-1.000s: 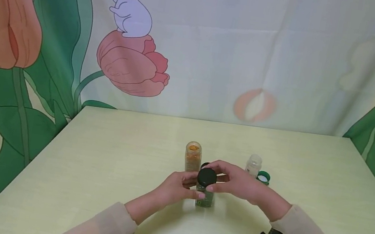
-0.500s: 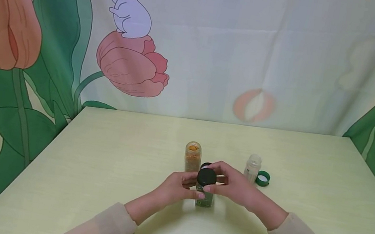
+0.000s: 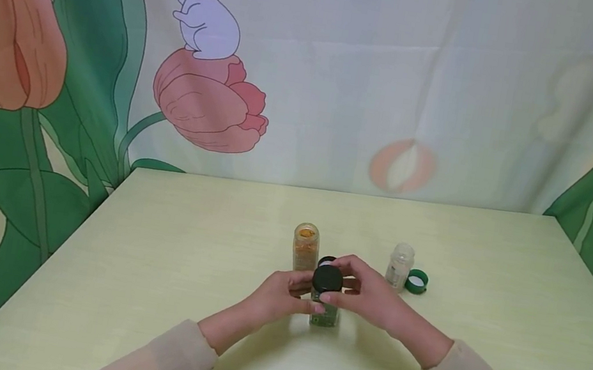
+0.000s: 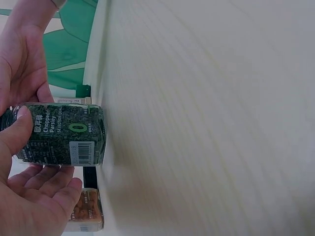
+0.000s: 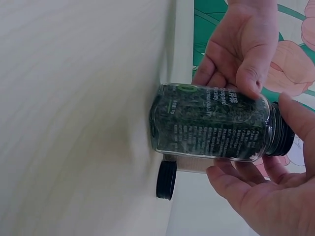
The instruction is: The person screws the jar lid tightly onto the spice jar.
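Note:
A glass jar of chopped parsley [image 4: 64, 135] stands upright at the middle of the table, a black lid [image 3: 327, 278] on its top. My left hand [image 3: 278, 298] grips the jar's body, thumb in front and fingers behind. My right hand [image 3: 369, 290] pinches the black lid from the right between thumb and fingers. Just behind the jar lies a loose black cap [image 5: 166, 179], partly hidden in the head view. An uncapped jar with orange contents [image 3: 306, 248] stands behind to the left.
Behind my right hand stands a small clear jar [image 3: 400, 265] without a lid. A green cap [image 3: 417, 282] lies beside it, white inside facing up. The pale table [image 3: 195, 234] ends at a printed curtain [image 3: 333, 100] at the back.
My right hand has turned slightly on the lid; its thumb shifted left and the forearm came a little toward the front. The left hand and the jar have stayed in place.

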A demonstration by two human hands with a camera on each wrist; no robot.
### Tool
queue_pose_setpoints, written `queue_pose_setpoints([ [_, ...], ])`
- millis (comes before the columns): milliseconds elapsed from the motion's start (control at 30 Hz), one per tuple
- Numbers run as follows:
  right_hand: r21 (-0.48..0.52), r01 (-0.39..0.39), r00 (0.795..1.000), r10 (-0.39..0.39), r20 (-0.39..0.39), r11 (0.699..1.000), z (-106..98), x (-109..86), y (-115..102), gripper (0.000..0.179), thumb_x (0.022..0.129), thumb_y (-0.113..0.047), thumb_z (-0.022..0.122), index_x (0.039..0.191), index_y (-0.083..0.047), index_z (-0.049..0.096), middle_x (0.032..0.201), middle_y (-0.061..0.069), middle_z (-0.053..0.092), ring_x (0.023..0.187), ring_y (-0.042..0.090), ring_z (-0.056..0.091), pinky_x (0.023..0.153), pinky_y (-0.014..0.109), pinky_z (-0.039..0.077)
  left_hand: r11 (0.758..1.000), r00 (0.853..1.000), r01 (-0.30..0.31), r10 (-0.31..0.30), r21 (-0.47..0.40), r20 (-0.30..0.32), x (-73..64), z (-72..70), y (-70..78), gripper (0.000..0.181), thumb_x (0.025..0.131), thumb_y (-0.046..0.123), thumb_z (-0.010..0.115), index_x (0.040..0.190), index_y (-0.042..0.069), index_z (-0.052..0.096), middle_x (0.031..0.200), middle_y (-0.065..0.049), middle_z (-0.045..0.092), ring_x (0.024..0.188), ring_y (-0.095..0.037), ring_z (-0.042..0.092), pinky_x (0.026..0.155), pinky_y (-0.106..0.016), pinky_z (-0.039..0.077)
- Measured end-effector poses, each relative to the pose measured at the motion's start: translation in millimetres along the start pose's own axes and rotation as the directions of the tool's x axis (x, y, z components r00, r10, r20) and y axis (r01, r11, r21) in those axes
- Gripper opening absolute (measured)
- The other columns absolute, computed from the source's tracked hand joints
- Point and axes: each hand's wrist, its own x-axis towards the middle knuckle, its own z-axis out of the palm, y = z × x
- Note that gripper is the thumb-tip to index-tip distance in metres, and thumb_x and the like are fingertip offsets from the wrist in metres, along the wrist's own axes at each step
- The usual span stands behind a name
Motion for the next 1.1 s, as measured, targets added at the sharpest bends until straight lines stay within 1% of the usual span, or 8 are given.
queue_pose_setpoints([
  [100, 0.018, -0.021, 0.999, 0.021, 0.035, 1.000, -4.1, 0.9, -0.9, 0.054, 0.092, -0.017, 0.078, 0.133, 0.004, 0.049, 0.136, 0.027, 0.058, 0.128, 0.042, 0.062, 0.106, 0.049, 0.056, 1.000, 1.000, 0.000, 0.000, 0.008, -0.001, -0.2, 0.1, 0.4, 0.056, 0.091, 0.008, 0.077, 0.142, -0.003, 0.057, 0.145, -0.023, 0.060, 0.139, -0.039, 0.056, 0.115, -0.049, 0.048],
  [200, 0.045, -0.049, 0.992, 0.043, 0.119, 0.998, -11.2, 2.7, -2.7, 0.063, 0.092, -0.019, 0.078, 0.139, 0.003, 0.044, 0.142, 0.029, 0.054, 0.133, 0.046, 0.058, 0.105, 0.048, 0.057, 1.000, 1.000, 0.002, -0.002, 0.012, -0.004, -0.3, 0.1, 0.6, 0.056, 0.091, 0.008, 0.077, 0.142, -0.004, 0.057, 0.144, -0.024, 0.060, 0.138, -0.039, 0.056, 0.114, -0.048, 0.048],
  [333, 0.066, -0.071, 0.965, 0.052, 0.258, 0.995, -23.6, 6.3, -5.4, 0.070, 0.094, -0.018, 0.076, 0.150, -0.001, 0.037, 0.148, 0.030, 0.049, 0.140, 0.050, 0.050, 0.105, 0.048, 0.057, 1.000, 1.000, 0.010, -0.010, 0.005, -0.008, -0.3, 0.1, 0.8, 0.055, 0.091, 0.008, 0.077, 0.141, -0.004, 0.058, 0.143, -0.024, 0.062, 0.138, -0.039, 0.056, 0.115, -0.049, 0.048],
  [400, 0.055, -0.060, 0.949, 0.040, 0.314, 0.997, -29.8, 8.1, -6.8, 0.070, 0.095, -0.016, 0.074, 0.153, -0.003, 0.037, 0.149, 0.029, 0.048, 0.142, 0.051, 0.047, 0.107, 0.050, 0.055, 1.000, 1.000, 0.014, -0.014, 0.004, -0.007, -0.6, 0.1, 1.1, 0.055, 0.091, 0.008, 0.077, 0.141, -0.003, 0.058, 0.142, -0.023, 0.062, 0.139, -0.039, 0.056, 0.116, -0.049, 0.047],
  [467, 0.025, -0.035, 0.938, 0.024, 0.346, 0.999, -34.6, 10.1, -7.8, 0.068, 0.095, -0.016, 0.073, 0.153, -0.004, 0.039, 0.148, 0.028, 0.050, 0.142, 0.051, 0.048, 0.108, 0.051, 0.054, 1.000, 1.000, 0.019, -0.019, 0.001, -0.006, -0.8, 0.3, 1.6, 0.055, 0.091, 0.009, 0.077, 0.141, -0.003, 0.057, 0.142, -0.023, 0.062, 0.139, -0.040, 0.055, 0.116, -0.049, 0.047],
  [600, -0.014, 0.010, 0.931, -0.004, 0.366, 1.000, -38.7, 13.9, -8.3, 0.064, 0.096, -0.016, 0.072, 0.151, -0.002, 0.044, 0.145, 0.025, 0.056, 0.135, 0.047, 0.056, 0.108, 0.050, 0.054, 1.000, 1.000, 0.026, -0.026, -0.001, -0.002, -0.8, 0.3, 1.8, 0.056, 0.091, 0.009, 0.077, 0.142, -0.003, 0.057, 0.143, -0.023, 0.061, 0.140, -0.040, 0.054, 0.117, -0.050, 0.046],
  [800, -0.015, 0.008, 0.937, -0.002, 0.350, 1.000, -36.9, 16.2, -6.5, 0.055, 0.096, -0.014, 0.070, 0.147, -0.003, 0.052, 0.145, 0.021, 0.059, 0.132, 0.040, 0.061, 0.107, 0.045, 0.055, 0.999, 0.999, 0.032, -0.032, -0.007, -0.003, 0.0, 0.1, 1.7, 0.057, 0.092, 0.011, 0.077, 0.143, -0.002, 0.056, 0.145, -0.022, 0.060, 0.141, -0.040, 0.054, 0.117, -0.050, 0.045],
  [1100, 0.004, -0.017, 0.953, 0.015, 0.304, 1.000, -32.5, 12.6, -4.2, 0.049, 0.097, -0.017, 0.071, 0.141, -0.004, 0.055, 0.143, 0.021, 0.059, 0.132, 0.044, 0.059, 0.104, 0.048, 0.056, 0.999, 0.999, 0.034, -0.034, -0.009, -0.002, 0.9, 0.1, 0.9, 0.057, 0.092, 0.010, 0.077, 0.143, -0.002, 0.056, 0.145, -0.022, 0.060, 0.141, -0.040, 0.053, 0.117, -0.050, 0.045],
])
